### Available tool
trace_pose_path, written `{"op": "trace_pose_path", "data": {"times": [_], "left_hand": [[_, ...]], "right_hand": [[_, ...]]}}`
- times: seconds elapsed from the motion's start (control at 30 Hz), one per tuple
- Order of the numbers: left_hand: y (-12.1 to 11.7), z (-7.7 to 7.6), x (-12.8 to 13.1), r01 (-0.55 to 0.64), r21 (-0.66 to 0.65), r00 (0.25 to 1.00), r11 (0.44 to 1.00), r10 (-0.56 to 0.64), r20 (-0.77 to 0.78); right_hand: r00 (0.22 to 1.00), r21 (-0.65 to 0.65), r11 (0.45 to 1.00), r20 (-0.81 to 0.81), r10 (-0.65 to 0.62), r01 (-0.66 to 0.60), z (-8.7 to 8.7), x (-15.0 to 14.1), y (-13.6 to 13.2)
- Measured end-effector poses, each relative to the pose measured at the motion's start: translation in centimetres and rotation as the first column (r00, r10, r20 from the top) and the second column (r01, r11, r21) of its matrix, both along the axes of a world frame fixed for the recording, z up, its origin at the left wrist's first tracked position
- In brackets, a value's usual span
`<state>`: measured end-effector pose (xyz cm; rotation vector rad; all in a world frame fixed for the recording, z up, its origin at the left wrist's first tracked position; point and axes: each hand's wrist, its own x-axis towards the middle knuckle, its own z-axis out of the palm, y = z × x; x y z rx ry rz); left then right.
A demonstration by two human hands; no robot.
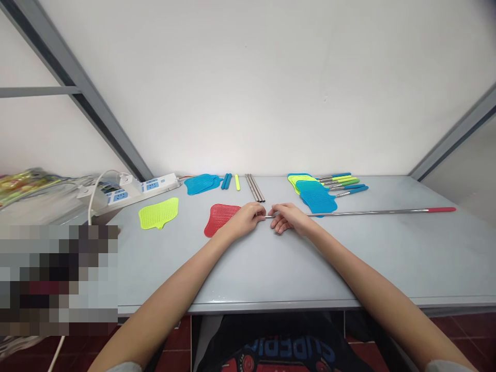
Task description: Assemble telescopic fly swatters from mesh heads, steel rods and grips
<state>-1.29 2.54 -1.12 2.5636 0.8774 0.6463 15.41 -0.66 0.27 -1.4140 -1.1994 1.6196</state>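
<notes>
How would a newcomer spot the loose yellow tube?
On the grey table, look along the back edge, by the white wall. The short yellow tube lies between two blue tubes and some thin metal rods. Its colour sets it apart from both.

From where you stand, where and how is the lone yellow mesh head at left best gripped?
I'd pinch the yellow mesh head by its short stub, coming from the near side: the stub points towards the person, and the thin head lies flat.

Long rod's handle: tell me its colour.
The handle is red; the head view shows it best.
</notes>
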Motion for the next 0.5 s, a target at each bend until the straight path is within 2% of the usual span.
{"op": "trace_pose_path", "data": {"times": [0.2,0.27,0.37,0.43,0.5], "left_hand": [[-0.5,0.7,-0.1,-0.041,-0.016,0.998,0.999,0.042,0.04],[-0.7,1.7,-0.2,-0.067,-0.011,0.995,0.998,0.068,0.076],[-1.4,4.6,-0.5,-0.116,0.008,0.975,0.993,0.113,0.191],[-2.2,7.0,-1.0,-0.175,-0.004,0.86,0.985,0.155,0.487],[-3.1,9.4,-1.7,-0.188,0.036,0.671,0.981,0.102,0.734]], "right_hand": [[0.998,0.077,0.996,-0.047,-0.036,0.04,0.0,0.1,0.1],[0.995,0.139,0.987,-0.077,-0.066,0.076,0.6,0.5,0.2],[0.978,0.272,0.944,-0.147,-0.148,0.184,2.6,1.4,0.4],[0.96,0.365,0.895,-0.204,-0.192,0.256,4.8,2.3,-0.1],[0.945,0.57,0.758,-0.259,-0.201,0.318,7.2,3.5,-1.2]]}}
